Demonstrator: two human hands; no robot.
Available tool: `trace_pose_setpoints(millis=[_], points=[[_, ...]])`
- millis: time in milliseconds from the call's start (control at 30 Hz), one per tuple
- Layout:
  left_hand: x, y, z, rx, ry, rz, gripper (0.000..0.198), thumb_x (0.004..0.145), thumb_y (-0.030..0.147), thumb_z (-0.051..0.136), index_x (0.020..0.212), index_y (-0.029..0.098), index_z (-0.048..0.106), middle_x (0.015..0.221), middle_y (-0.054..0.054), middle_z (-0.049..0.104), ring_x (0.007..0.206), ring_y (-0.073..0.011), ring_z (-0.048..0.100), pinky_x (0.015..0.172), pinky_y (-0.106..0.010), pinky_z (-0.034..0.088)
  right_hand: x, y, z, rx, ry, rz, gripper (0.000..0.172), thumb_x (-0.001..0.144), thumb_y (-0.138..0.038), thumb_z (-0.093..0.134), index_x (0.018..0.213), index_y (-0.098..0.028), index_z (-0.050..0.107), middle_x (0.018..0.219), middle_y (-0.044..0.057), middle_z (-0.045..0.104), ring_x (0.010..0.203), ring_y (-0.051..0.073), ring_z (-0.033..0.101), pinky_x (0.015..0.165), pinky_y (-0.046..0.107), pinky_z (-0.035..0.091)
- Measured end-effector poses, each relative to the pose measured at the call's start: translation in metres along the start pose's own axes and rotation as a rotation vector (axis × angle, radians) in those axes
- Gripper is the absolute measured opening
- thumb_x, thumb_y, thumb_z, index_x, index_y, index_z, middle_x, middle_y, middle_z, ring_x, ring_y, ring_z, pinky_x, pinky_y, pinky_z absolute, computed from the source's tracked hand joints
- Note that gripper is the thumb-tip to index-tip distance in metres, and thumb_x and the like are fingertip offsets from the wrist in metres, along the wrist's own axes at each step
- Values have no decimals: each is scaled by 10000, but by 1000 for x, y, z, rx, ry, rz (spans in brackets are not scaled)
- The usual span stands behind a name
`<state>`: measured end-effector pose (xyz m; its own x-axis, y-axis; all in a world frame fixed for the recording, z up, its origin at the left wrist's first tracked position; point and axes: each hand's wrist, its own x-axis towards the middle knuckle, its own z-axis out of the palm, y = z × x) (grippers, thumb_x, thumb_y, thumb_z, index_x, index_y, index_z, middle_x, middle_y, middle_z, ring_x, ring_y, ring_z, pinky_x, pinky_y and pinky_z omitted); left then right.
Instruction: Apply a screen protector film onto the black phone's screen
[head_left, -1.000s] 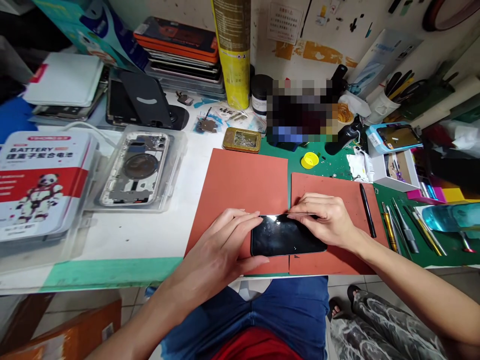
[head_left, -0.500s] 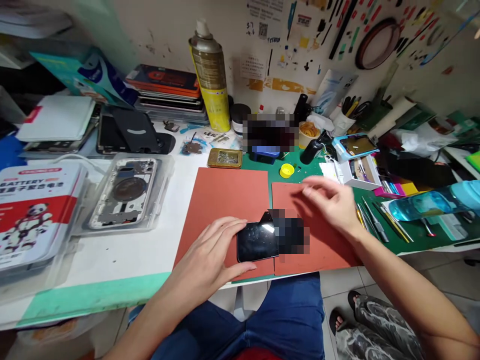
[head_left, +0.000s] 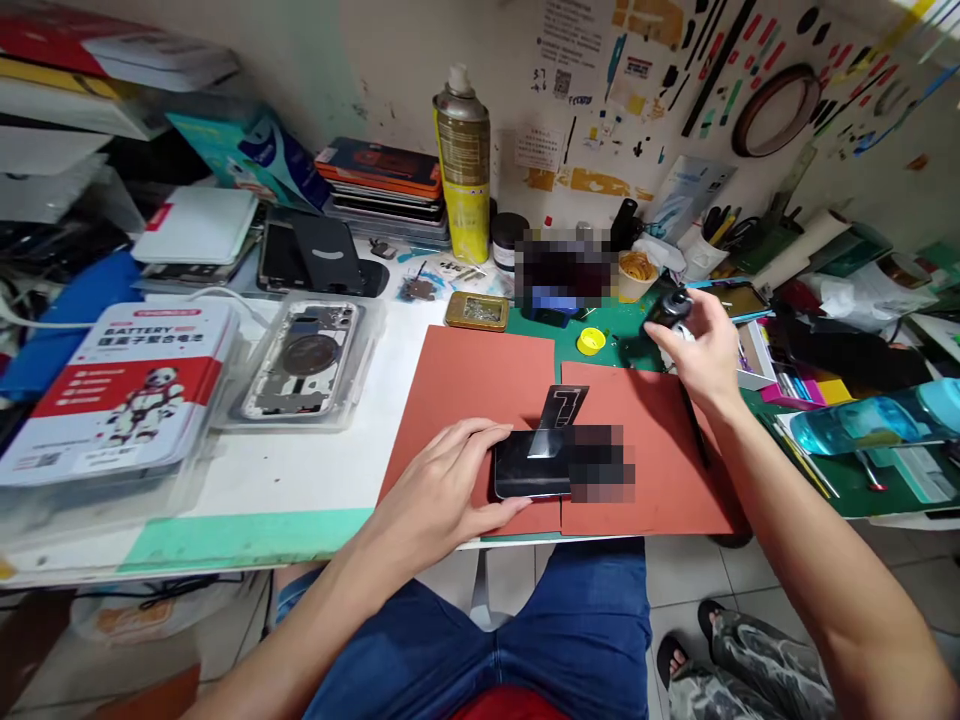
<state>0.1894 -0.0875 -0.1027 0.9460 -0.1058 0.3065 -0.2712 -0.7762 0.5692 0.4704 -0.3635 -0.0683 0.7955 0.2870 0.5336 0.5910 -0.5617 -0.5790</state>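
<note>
A black phone lies screen up across two red mats, its right half blurred out. A thin dark film strip stands up from the screen. My left hand rests on the phone's left end, fingers curled around its edge and holding it down. My right hand reaches to the back right, fingers closed around a small black bottle on the green cutting mat.
A clear tray with a phone frame and a battery box lie left. A spray can, stacked phones, a brass tin and a yellow cap stand behind. Tools and a blue bottle lie right. Someone's sandalled foot shows below.
My right hand left the phone's top edge and moved up and right to the black bottle. The film strip now stands up from the screen. My head lifted, showing more wall.
</note>
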Motion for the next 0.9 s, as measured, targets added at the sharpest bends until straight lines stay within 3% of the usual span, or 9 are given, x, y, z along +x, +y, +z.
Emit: trace_pose_setpoints(millis=[100, 200, 333, 467, 900], points=[[2, 0, 0, -2, 10, 7, 609, 976, 476, 755, 1444, 193, 487, 1354, -155, 650, 1277, -323, 652, 1083, -544, 583, -38, -39, -44, -74, -146, -199, 487, 907, -358, 788, 1374, -297, 665, 1289, 100, 665, 1174, 331, 673, 976, 507, 589], [2, -1, 1, -1, 10, 14, 600, 981, 468, 752, 1434, 173, 494, 1345, -163, 648, 1270, -321, 649, 1082, -540, 579, -67, -70, -65, -141, -337, -447, 510, 968, -192, 713, 1461, -301, 636, 1300, 135, 663, 1155, 332, 681, 966, 518, 596], [1, 0, 0, -1, 10, 13, 586, 987, 467, 744, 1425, 168, 496, 1350, -171, 643, 1271, -323, 645, 1086, -550, 572, -83, -85, -59, -231, -425, -686, 633, 984, -53, 642, 1580, -210, 501, 1266, 164, 736, 1118, 344, 685, 961, 549, 599], [2, 1, -1, -25, 6, 10, 566, 989, 467, 741, 1417, 183, 503, 1341, -162, 650, 1261, -324, 649, 1084, -559, 571, -82, -92, -47, -344, -448, -809, 544, 974, -5, 625, 1504, -96, 542, 1260, 204, 761, 1093, 356, 686, 901, 534, 608], [2, -1, -1, -24, 5, 6, 593, 974, 476, 760, 1419, 182, 502, 1346, -157, 650, 1265, -316, 652, 1088, -532, 570, -83, -99, -44, -456, -468, -880, 488, 1013, -5, 595, 1492, -102, 583, 1310, 189, 767, 1096, 339, 705, 914, 531, 607]])
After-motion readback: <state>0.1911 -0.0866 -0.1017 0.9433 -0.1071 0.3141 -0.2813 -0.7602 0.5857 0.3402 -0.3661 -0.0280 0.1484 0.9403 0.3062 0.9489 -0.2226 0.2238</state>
